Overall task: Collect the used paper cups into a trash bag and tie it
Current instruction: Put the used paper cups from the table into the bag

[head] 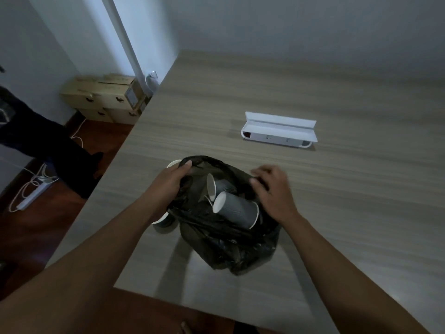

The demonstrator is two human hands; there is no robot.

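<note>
Black thin-film trash bag (226,247) sits on table (337,189), soft and limp; left hand (172,180) and right hand (274,191) each pinch its rim. Paper cups (237,209) inside look light, crushable; likely gather film at the rim to tie.

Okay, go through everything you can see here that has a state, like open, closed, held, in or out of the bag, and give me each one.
trash bag: mouth open, untied, on the table
left hand: grips the bag's rim
right hand: pinches the opposite rim
cups in bag: lying tipped inside
cups beside bag: still outside, partly hidden
white box: lid open
</note>
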